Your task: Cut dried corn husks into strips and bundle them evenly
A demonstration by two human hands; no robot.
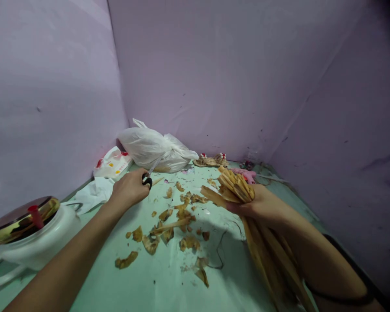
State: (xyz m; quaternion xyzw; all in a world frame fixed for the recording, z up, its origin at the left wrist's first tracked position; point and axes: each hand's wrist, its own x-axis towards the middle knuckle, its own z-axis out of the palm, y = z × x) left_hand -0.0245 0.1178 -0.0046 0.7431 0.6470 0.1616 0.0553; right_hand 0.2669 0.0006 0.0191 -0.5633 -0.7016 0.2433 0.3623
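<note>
Nearest me, at lower right: a bundle of dry tan strips (235, 186), loose tails trailing toward the camera. Its long axis slants away and leftward, up to a folded, bunched end raised above the green tabletop (123, 294). My right hand (266, 208) is clamped around it just below that end, forearm reaching in from lower right, thumb side inward.

Key relation: the bunched end lies to the right of my left hand (128, 188), well apart. That hand is closed on the dark handles of scissors (150, 182), left forearm slanting in from lower left. Blades point away, not at the bundle; blurred, so I can't tell whether they're parted. The right hand is the nearer, already touching.

Outward from the bundle: curled brown scraps (183, 212) to its left; a pink object (248, 174) just behind its bunched end; a tied white bag (149, 147) beyond, leftward; a white pot (42, 242) far left.
</note>
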